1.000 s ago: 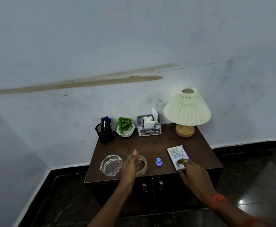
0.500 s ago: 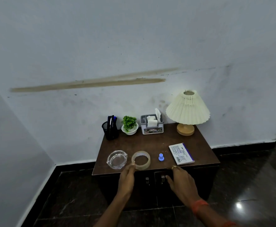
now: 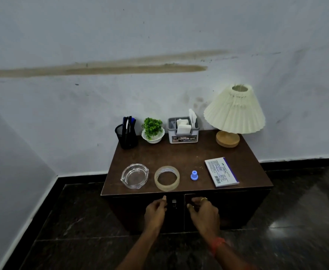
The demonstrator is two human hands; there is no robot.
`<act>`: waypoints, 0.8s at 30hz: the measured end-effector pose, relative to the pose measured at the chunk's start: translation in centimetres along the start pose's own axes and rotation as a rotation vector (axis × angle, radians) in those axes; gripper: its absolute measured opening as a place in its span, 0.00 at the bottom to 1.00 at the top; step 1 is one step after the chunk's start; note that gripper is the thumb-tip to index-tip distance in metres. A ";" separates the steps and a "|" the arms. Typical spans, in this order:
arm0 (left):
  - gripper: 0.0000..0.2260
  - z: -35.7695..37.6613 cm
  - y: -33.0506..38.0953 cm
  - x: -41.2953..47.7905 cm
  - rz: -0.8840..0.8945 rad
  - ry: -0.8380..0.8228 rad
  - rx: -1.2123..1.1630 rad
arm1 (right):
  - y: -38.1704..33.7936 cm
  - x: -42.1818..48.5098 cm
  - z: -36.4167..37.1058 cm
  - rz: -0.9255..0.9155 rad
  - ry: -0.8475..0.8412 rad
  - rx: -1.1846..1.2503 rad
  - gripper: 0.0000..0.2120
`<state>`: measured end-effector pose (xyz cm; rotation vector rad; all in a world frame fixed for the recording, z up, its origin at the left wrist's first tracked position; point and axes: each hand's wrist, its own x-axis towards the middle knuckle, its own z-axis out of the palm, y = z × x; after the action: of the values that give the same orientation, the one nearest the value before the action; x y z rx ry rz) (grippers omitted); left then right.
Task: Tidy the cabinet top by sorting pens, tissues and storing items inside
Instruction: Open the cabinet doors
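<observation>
The dark brown cabinet (image 3: 179, 156) stands against the wall with both front doors closed. My left hand (image 3: 156, 211) is at the left door, fingers loosely curled, just left of the small metal handle (image 3: 173, 203), which shows free. My right hand (image 3: 204, 213) is at the right door, fingers pinched where its handle sits; that handle is hidden. On the front of the top lie a glass ashtray (image 3: 134, 176), a tape roll (image 3: 166, 178), a small blue cap (image 3: 193, 175) and a white-and-blue box (image 3: 221, 172). The black pen holder (image 3: 126, 135) with pens and the grey tissue box (image 3: 183, 131) stand at the back.
A small green plant in a white bowl (image 3: 153, 131) sits between the pen holder and the tissue box. A pleated cream lamp (image 3: 234, 112) on a wooden base fills the back right corner. Dark glossy floor tiles (image 3: 72, 230) surround the cabinet.
Both hands have dropped from the cabinet top to the front doors. My left hand left the tape roll and my right hand left the box. The view has pulled back.
</observation>
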<state>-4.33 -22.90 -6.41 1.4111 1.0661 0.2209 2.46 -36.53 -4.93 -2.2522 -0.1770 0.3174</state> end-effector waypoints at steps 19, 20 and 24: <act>0.05 2.9 -5.7 4.9 -0.048 -0.028 0.031 | 2.7 3.1 1.2 0.215 0.009 0.064 0.13; 0.06 2.9 -5.9 4.9 -0.051 -0.038 0.033 | 2.7 3.1 1.2 0.213 0.008 0.062 0.13; 0.08 3.1 -5.4 4.0 -0.055 -0.040 0.035 | 3.0 3.1 1.4 0.203 -0.008 0.081 0.12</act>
<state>-2.39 -23.45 -13.57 1.4099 1.0790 0.1339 5.12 -36.75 -8.62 -2.1919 0.0597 0.4338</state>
